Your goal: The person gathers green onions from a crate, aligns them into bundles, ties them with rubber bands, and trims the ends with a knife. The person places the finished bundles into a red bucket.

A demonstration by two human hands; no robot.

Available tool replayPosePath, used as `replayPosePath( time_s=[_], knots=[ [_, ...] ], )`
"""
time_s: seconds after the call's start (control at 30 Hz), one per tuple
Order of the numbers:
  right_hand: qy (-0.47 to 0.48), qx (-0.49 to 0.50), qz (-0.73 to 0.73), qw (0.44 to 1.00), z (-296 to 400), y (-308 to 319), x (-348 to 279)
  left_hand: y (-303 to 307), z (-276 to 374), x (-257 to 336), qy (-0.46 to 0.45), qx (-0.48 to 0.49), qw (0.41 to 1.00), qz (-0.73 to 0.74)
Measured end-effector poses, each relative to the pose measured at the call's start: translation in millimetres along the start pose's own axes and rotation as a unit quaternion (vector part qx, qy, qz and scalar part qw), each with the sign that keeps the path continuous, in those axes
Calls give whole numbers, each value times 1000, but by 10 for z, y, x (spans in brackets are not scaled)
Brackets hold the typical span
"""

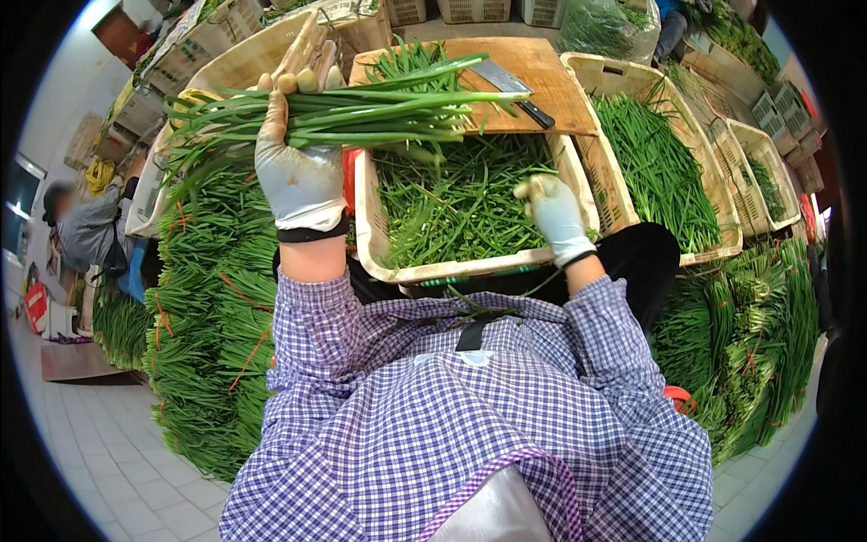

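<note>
A bunch of garlic chives [379,112] lies across the palm of my left hand [298,162], in a stained white glove with the fingers closed around it. Its leafy ends hang off to the left and its pale stem ends point right. Below and to the right, my right hand [552,210], gloved too, is curled over a cream plastic crate [474,267] of loose green trimmings [460,203]; whether a scrap is in it I cannot tell. A wooden cutting board [542,57] rests at the crate's far end, bearing a cleaver [504,81] and more chives [406,64].
Another crate [728,247] of loose chives [650,162] stands at right. Tied bundles of chives are stacked at left [210,311] and right [745,339]. A person [95,223] sits far left. More crates [474,10] line the back, beside a clear plastic bag [609,30] of greens.
</note>
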State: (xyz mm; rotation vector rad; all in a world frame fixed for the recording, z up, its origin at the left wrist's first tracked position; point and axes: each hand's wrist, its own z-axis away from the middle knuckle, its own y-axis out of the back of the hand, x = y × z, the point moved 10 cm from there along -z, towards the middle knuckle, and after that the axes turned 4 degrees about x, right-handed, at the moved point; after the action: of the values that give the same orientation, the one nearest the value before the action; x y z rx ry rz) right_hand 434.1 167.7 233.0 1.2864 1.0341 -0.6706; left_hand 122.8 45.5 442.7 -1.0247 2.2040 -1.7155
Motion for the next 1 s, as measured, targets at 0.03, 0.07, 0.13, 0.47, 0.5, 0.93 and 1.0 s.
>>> replayPosePath(
  time_s=[0.03, 0.07, 0.13, 0.47, 0.5, 0.93, 1.0],
  knots=[
    [-103, -75, -42, 991, 112, -4, 92, -8, 14, 56, 1, -8, 1000, 3],
    [46, -18, -68, 996, 107, 136, -317, 6, 47, 65, -5, 7, 999, -50],
    [229, 12, -115, 967, 293, 304, -1095, 41, 138, -4, 5, 36, 995, -93],
    [222, 182, -136, 948, 233, 631, -1160, 293, 194, -107, 46, 109, 993, 27],
    [137, 138, -206, 959, 114, 659, -950, 299, 182, -75, 34, 112, 993, 17],
    [12, -195, -468, 862, 457, -189, -1575, 261, 297, -308, 7, 94, 995, -15],
    [-11, -208, -513, 833, 435, -239, -1475, 206, 318, -316, 1, 90, 996, -26]
  ],
)
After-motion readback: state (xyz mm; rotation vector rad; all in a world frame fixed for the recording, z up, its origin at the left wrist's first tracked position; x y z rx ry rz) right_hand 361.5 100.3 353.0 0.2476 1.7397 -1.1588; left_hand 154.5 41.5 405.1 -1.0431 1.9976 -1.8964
